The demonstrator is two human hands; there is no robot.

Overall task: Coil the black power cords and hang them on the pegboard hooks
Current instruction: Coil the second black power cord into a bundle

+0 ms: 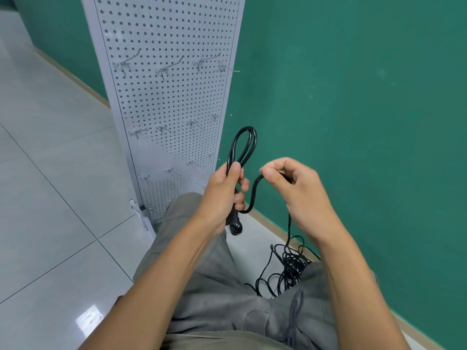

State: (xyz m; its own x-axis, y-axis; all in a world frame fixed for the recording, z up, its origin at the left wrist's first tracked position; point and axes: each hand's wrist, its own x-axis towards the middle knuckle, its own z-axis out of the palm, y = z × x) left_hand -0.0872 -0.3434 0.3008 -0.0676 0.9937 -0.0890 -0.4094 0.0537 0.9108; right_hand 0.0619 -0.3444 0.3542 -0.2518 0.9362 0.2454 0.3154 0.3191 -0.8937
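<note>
Forearms and grey trousers fill the bottom of the view; person looks crouched or seated on the tiled floor, facing the pegboard.

Using the pegboard as reference:
- Left hand is just in front of the board's lower right corner, fingers curled tight round the gathered loops of a black power cord. One or two finished loops stand up above the fist; the plug end hangs below it.
- Right hand sits right of the board, over the green wall, thumb and fingers pinching the same cord just past the left hand, a short slack bend between the two.
- From the right hand the cord drops to a tangled black cord pile on the floor, down-right of the board base, by the baseboard. Can't tell how many cords are in it.
- Hooks on the board: rows at upper, middle and lower height, all bare. Nothing hung yet.

Step, as I read it: early coiling of the first cord, only a couple of loops made, most of the length still on the floor.

Next move likely needs: the right hand slides down for fresh slack, brings another loop up to the left fist and matches loop size. The pile may snag, so feed slowly. Lower hooks are closest for hanging.

Writing/brands: none readable on cord, plug or board.
</note>
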